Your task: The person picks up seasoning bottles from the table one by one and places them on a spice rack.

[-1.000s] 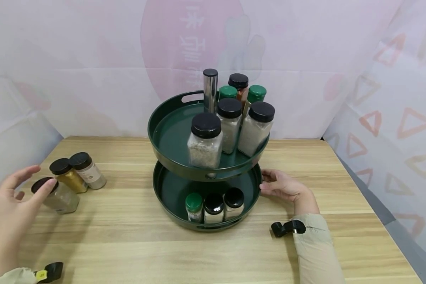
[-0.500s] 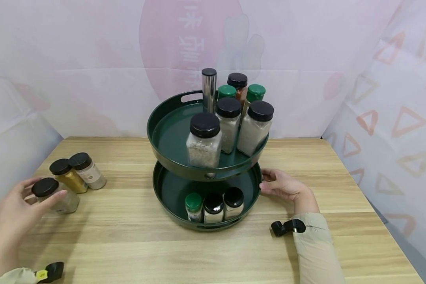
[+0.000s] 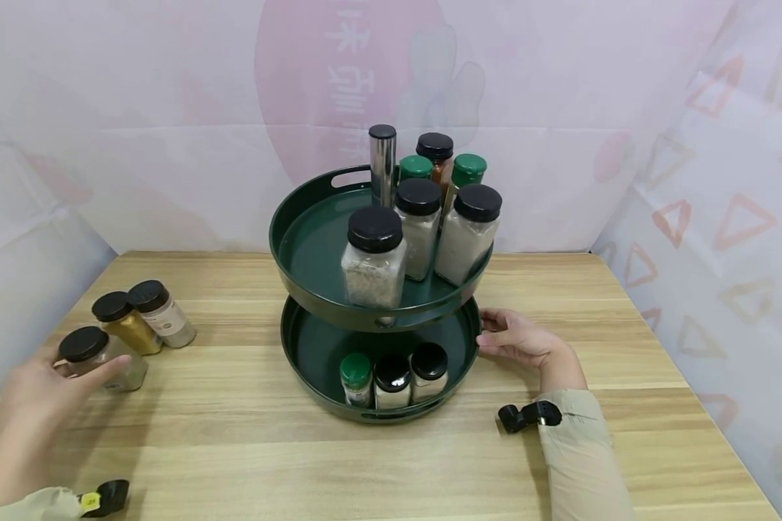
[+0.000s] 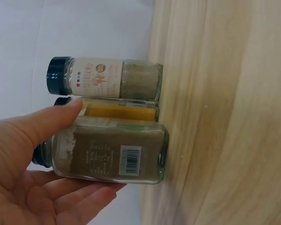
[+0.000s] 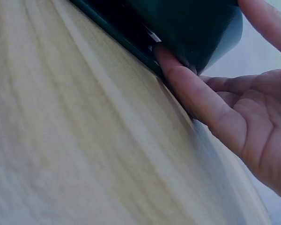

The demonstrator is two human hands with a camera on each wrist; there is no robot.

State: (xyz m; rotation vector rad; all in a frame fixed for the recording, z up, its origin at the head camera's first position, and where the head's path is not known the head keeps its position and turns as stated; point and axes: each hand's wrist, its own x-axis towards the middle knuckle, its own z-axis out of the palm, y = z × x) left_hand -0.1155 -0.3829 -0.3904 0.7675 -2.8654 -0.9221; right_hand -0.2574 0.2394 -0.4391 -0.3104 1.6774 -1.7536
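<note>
My left hand [image 3: 55, 387] grips a square glass spice jar [image 4: 107, 152] of brown powder with a black lid, standing at the table's left. Its thumb lies on one side and the fingers on the other, below the lid. Close beside it stand a jar of yellow powder [image 3: 137, 331] and a labelled spice bottle [image 3: 171, 323], both black-lidded. My right hand [image 3: 521, 340] holds the right edge of a dark green two-tier tray [image 3: 316, 354], thumb at the rim and fingers low at the base in the right wrist view.
On the upper tier [image 3: 316, 231] stand several jars and a silver cylinder [image 3: 382, 166] with a black top. A green-capped bottle [image 3: 355, 380] and two black-lidded jars sit on the lower tier's front. A pale printed sheet [image 3: 189, 87] hangs behind the wooden table [image 3: 234, 463].
My left hand has moved in from the left and closed around the brown-powder jar, which stays about where it was. The right hand and the tray look unmoved.
</note>
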